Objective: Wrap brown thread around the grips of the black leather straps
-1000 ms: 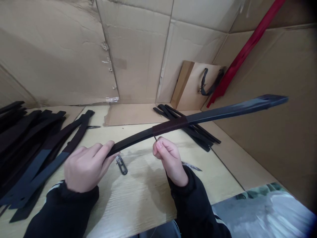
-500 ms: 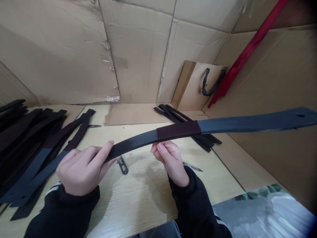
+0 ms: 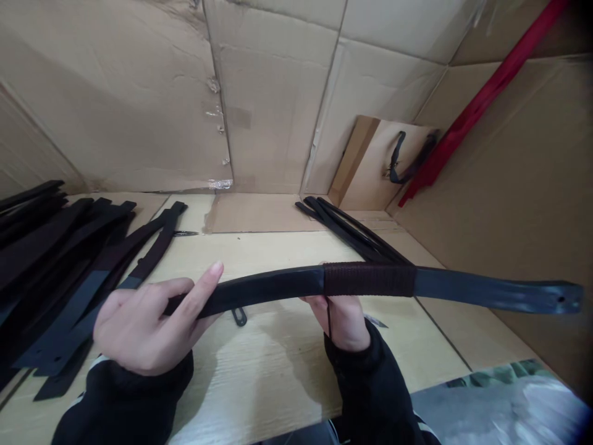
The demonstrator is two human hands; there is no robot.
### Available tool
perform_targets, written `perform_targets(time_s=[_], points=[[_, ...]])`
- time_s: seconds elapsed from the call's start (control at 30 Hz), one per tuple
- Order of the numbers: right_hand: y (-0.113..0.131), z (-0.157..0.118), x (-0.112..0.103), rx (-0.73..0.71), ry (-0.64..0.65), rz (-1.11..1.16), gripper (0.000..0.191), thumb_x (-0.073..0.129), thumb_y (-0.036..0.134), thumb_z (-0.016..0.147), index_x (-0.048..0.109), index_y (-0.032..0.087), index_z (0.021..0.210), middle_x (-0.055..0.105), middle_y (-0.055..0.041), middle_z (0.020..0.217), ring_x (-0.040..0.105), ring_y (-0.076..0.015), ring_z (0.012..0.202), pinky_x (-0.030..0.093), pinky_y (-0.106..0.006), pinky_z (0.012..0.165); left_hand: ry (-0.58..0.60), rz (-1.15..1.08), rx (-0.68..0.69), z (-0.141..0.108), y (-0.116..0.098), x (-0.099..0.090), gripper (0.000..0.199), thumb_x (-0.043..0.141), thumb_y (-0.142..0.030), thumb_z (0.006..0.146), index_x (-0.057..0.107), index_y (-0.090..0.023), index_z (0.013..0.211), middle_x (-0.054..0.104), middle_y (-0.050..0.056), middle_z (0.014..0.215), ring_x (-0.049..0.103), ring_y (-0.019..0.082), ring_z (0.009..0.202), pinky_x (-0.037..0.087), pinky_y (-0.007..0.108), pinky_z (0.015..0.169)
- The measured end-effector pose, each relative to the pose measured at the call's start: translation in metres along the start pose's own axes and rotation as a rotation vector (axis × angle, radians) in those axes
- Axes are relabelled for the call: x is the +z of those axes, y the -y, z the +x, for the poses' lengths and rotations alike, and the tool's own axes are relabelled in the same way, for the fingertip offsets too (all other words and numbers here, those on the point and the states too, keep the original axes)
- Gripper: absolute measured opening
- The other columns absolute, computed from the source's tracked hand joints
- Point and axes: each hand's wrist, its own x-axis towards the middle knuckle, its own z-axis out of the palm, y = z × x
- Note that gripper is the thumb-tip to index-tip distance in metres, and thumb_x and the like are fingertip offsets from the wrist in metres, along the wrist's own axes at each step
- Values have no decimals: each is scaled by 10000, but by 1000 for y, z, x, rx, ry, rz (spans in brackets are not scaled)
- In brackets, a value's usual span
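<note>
A long, curved dark strip (image 3: 273, 287) crosses in front of me above the table, with a hole at its right end. Brown cord is wound tightly round its middle, forming a ribbed wrap (image 3: 365, 280). My left hand (image 3: 148, 321) is closed round the strip's left end, thumb along the upper side. Just below the wrap, my right hand (image 3: 345, 318) is closed, its fingertips partly hidden behind the strip. A thin dark cord end (image 3: 330, 318) runs down from the wrap across this hand's fingers.
Many similar strips (image 3: 83, 259) are piled at the left. Thin black strips (image 3: 343, 228) lie at the back. Small snips (image 3: 239, 317) and a blade tip (image 3: 376, 321) show on the table (image 3: 259, 371). A paper bag (image 3: 370, 161) leans on cardboard walls beside a red strip (image 3: 486, 99).
The strip's right end has swung lower and the strip has turned, showing more of its edge. The cord end now shows over my right hand. The view has shifted slightly.
</note>
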Motion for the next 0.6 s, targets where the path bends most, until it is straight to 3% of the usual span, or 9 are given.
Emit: perform_targets(time_s=[0.1,0.17,0.3,0.43,0.5,0.6], points=[[0,-1,-2,-42,53,-18,339,706,417,726,512,174,593,322,63,485,272,-68,475,255,-205,459,-70,230,330,-3,11,-5,566,673,-318,724,549,-266,1274,683,-15,682,478,96,506,234,249,489],[-1,-1,-4,-87,102,-45,339,665,439,765,536,169,605,384,47,520,312,-72,492,272,-206,467,-78,264,380,-5,15,-8,541,665,-290,718,563,-288,1249,690,-24,688,479,98,495,237,249,479],[-1,-1,-6,-107,163,-44,301,635,429,797,572,177,644,414,41,540,372,-84,509,314,-214,491,-78,332,388,-4,14,-11,479,644,-233,716,589,-347,1178,688,-64,675,483,84,474,230,233,476],[-1,0,-4,-71,98,-36,353,669,427,763,514,168,579,362,50,511,311,-76,491,285,-218,492,-90,286,452,7,1,-6,522,678,-317,713,584,-173,1206,702,4,667,518,97,483,299,245,509],[-2,3,-3,-2,33,-11,366,707,393,725,484,164,547,335,57,490,298,-73,494,282,-223,512,-173,203,346,12,-6,0,497,727,-311,690,608,-168,1151,689,-4,605,525,110,471,309,265,523],[-1,7,-2,105,19,13,332,702,368,727,515,150,561,370,48,502,329,-69,486,267,-223,500,-63,117,234,16,-13,8,299,706,-310,728,660,-183,995,695,-13,606,562,110,476,322,273,540]])
